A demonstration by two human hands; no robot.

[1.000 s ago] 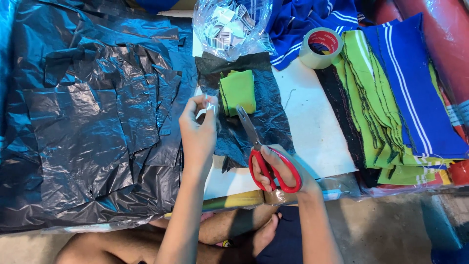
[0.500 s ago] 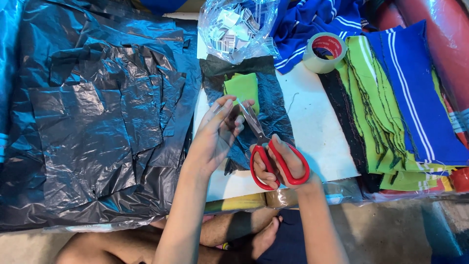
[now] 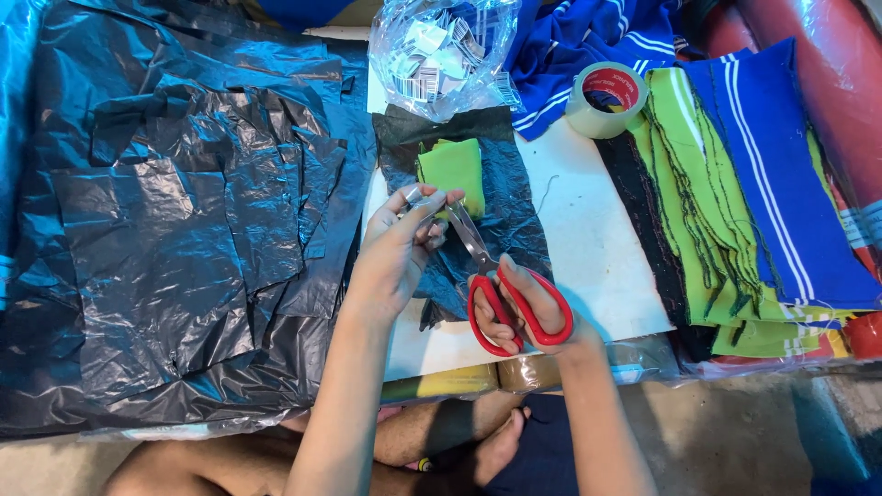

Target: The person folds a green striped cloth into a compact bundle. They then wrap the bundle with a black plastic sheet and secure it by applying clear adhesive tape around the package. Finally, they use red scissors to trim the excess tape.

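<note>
My right hand (image 3: 519,308) grips red-handled scissors (image 3: 487,276), blades pointing up-left toward my left hand. My left hand (image 3: 400,248) pinches a small strip of clear tape (image 3: 424,200) between thumb and fingers, right at the scissor tips. Both hands hover over a black plastic sheet (image 3: 501,197) lying on a white board (image 3: 588,230). A folded green cloth piece (image 3: 453,168) rests on that sheet, just beyond my fingers.
A large pile of black plastic sheets (image 3: 175,211) fills the left. A clear bag of small labels (image 3: 441,50), a tape roll (image 3: 604,99), blue striped fabric (image 3: 588,41) and a stack of green, black and blue cloth strips (image 3: 735,202) lie at the back and right.
My left hand has come down from its raised position toward the scissors. The scissors have shifted left, with their tips now meeting the tape in my left fingers.
</note>
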